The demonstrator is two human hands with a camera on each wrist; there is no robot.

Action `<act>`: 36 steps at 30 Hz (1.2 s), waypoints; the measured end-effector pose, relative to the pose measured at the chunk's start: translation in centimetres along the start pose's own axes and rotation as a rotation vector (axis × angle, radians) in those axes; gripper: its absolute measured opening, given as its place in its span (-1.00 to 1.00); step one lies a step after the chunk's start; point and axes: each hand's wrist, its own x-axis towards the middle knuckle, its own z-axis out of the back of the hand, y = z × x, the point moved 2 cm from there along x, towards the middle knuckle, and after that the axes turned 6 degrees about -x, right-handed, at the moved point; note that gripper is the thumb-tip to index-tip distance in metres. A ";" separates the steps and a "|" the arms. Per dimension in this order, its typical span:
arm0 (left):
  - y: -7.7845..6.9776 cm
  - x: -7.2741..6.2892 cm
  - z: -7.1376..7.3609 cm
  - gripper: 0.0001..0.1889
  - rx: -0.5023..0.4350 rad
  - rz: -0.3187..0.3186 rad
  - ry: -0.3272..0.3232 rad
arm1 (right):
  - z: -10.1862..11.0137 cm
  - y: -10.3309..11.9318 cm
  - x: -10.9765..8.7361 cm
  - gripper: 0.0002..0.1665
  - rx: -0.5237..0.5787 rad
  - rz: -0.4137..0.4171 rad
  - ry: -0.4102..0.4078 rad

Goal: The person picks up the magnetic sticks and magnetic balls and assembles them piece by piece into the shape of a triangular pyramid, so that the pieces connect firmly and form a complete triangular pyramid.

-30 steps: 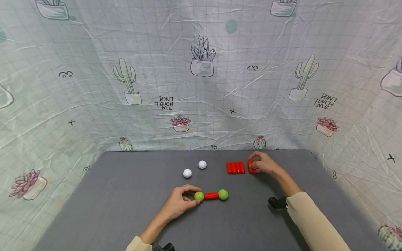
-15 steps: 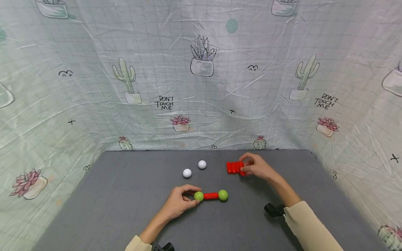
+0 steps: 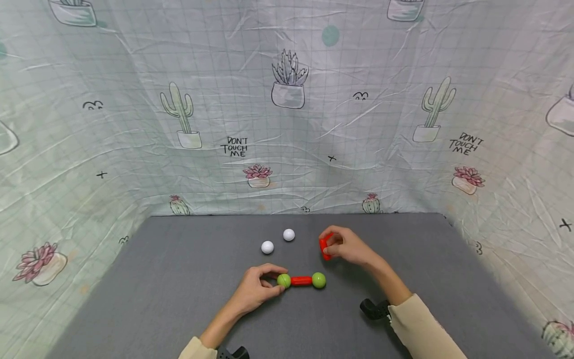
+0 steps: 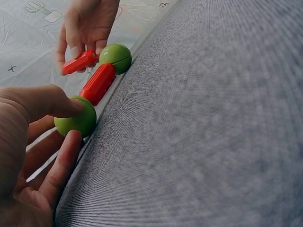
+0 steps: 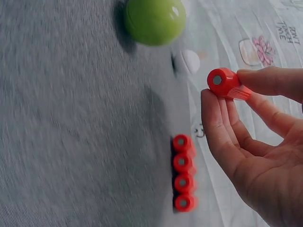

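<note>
My left hand [image 3: 255,289] pinches a green ball [image 4: 78,118] between thumb and fingers. A red rod [image 3: 301,280] runs from that ball to a second green ball [image 3: 319,280], the three lined up on the grey table. My right hand [image 3: 347,245] holds another red rod [image 5: 225,82] between thumb and fingertips, its end with a grey metal disc facing the right wrist camera. Several more red rods [image 5: 183,163] stand side by side in a row in the right wrist view; in the head view the right hand mostly hides them.
Two white balls [image 3: 267,247] lie on the table [image 3: 202,259] behind the green balls. A pale cloth [image 3: 287,129] printed with cacti hangs round the table's back and sides. A black wrist device [image 3: 374,309] sits at the right sleeve.
My right hand has moved left and toward the person, carrying the red rod from the right of the row across it. My left hand keeps its hold on the green ball.
</note>
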 end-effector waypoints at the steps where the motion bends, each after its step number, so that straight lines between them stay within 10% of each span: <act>1: 0.0 0.0 0.0 -0.62 -0.001 0.001 0.000 | -0.2 0.1 0.0 -0.53 -0.008 0.002 0.000; 36: 0.0 0.1 0.0 -0.62 -0.001 0.029 0.007 | -3.8 -0.4 0.2 -0.49 -0.003 0.025 0.117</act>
